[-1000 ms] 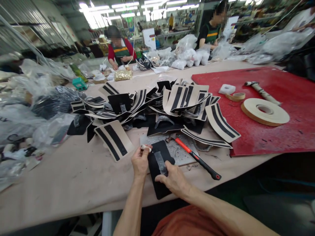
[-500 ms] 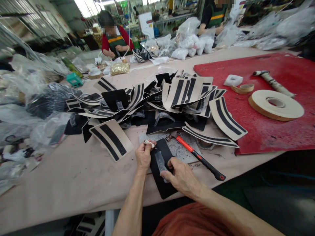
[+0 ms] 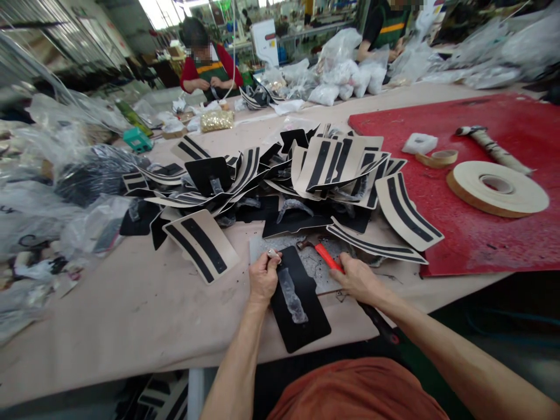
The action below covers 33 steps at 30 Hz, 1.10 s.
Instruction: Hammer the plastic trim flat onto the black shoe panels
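panel (image 3: 306, 326): long axis away from you.
left hand (image 3: 263, 275): pinches white bit (image 3: 274, 253), unclear what.
right hand (image 3: 359, 280): grips hammer (image 3: 324, 255), handle partly hidden.

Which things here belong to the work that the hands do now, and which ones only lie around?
In use: left hand, small white piece pinched in it, black panel under it, right hand, red-handled hammer it grips.
Lying about: striped panels, large tape roll, small tape roll, white block, wrapped tool.

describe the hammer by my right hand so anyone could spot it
At the table's near edge, left of the red mat, the right hand lies over a hammer. Its handle is red and black, unlike the tape-wrapped hammer on the mat.
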{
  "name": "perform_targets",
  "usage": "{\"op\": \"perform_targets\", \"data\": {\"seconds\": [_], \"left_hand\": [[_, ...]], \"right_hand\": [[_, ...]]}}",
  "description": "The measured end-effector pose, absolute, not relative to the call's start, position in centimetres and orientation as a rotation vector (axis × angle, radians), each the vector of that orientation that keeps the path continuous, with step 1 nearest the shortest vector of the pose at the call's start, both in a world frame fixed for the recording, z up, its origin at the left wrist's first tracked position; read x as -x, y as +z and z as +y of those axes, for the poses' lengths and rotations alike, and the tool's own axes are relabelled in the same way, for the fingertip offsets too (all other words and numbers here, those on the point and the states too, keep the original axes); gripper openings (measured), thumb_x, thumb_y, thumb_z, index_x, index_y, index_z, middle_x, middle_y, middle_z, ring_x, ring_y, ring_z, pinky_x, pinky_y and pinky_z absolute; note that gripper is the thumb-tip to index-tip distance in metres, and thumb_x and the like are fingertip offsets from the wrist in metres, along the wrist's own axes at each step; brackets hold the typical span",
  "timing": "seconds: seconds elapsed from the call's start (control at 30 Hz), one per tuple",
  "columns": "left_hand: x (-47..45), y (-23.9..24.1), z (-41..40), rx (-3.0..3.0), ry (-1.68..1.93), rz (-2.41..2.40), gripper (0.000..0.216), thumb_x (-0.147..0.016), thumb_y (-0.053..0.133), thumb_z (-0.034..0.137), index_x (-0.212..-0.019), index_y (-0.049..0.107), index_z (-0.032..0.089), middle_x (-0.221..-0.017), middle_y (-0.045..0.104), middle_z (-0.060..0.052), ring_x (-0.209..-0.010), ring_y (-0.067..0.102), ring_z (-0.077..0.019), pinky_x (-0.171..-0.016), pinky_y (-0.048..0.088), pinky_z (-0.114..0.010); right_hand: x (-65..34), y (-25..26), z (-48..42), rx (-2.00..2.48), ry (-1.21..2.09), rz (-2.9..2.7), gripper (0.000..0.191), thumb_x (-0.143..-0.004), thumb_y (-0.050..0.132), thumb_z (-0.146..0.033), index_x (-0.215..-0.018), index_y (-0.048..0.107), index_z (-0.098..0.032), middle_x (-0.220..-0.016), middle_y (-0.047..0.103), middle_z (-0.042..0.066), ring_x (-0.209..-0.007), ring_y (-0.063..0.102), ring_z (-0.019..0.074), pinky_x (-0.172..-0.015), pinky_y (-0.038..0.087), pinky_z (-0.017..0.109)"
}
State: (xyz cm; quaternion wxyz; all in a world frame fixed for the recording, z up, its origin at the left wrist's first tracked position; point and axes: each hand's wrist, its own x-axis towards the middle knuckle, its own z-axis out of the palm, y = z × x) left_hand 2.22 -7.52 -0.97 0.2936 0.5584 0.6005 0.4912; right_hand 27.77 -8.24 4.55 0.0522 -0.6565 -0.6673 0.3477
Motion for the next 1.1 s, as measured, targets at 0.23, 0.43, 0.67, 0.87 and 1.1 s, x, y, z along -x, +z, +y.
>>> {"op": "perform_targets", "data": {"seconds": [0.23,0.43,0.67,0.87,1.1], "left_hand": [[-2.2,-1.4,-7.7,-1.74,1.295,1.572,0.016,-0.091,0.057,0.03,-0.094,0.07,0.02,-0.092,0.077,-0.004,-0.083,0.072,-0.0191,-0.08,0.055,-0.03],[-1.7,-0.7,-7.1,-1.625,1.258,1.546,0.017,-0.092,0.053,0.027,-0.094,0.068,0.019,-0.087,0.076,-0.003,-0.084,0.071,-0.0185,-0.08,0.056,-0.03],[-1.9,-1.5,-7.8,-1.913,1.197,1.514,0.015,-0.093,0.052,0.023,-0.095,0.067,0.021,-0.093,0.074,-0.005,-0.088,0.07,-0.0199,-0.083,0.054,-0.032],[-1.9,-1.6,-7.7,-1.809,1.265,1.475,0.017,-0.094,0.051,0.024,-0.096,0.068,0.021,-0.095,0.074,-0.004,-0.088,0.07,-0.0189,-0.083,0.054,-0.03],[-1.9,-1.7,-7.7,-1.828,1.26,1.469,0.017,-0.093,0.051,0.023,-0.091,0.067,0.02,-0.086,0.073,-0.005,-0.081,0.069,-0.0191,-0.077,0.053,-0.03]], "right_hand": [[-26.3,6.9,-9.5,1.654,2.123,-0.848,0.022,-0.098,0.039,-0.035,-0.081,0.043,-0.021,-0.057,0.036,-0.01,-0.036,0.023,0.0051,-0.034,0.022,0.019],[-24.9,11.3,-9.6,1.473,1.587,-1.574,0.039,-0.097,0.038,-0.055,-0.079,0.047,-0.021,-0.056,0.04,-0.007,-0.04,0.033,0.007,-0.039,0.027,0.02],[-25.1,12.4,-10.0,1.513,1.115,-2.12,0.034,-0.101,0.032,-0.041,-0.074,0.042,-0.021,-0.061,0.047,-0.003,-0.051,0.041,0.01,-0.051,0.028,0.024],[-24.4,18.4,-9.4,1.338,0.55,-2.028,0.03,-0.102,0.033,-0.04,-0.08,0.044,-0.022,-0.061,0.045,-0.004,-0.049,0.039,0.0108,-0.05,0.026,0.025],[-23.5,14.2,-9.0,1.506,0.302,-2.509,0.026,-0.102,0.035,-0.033,-0.085,0.05,-0.018,-0.061,0.054,0.001,-0.047,0.047,0.0134,-0.048,0.024,0.028]]}}
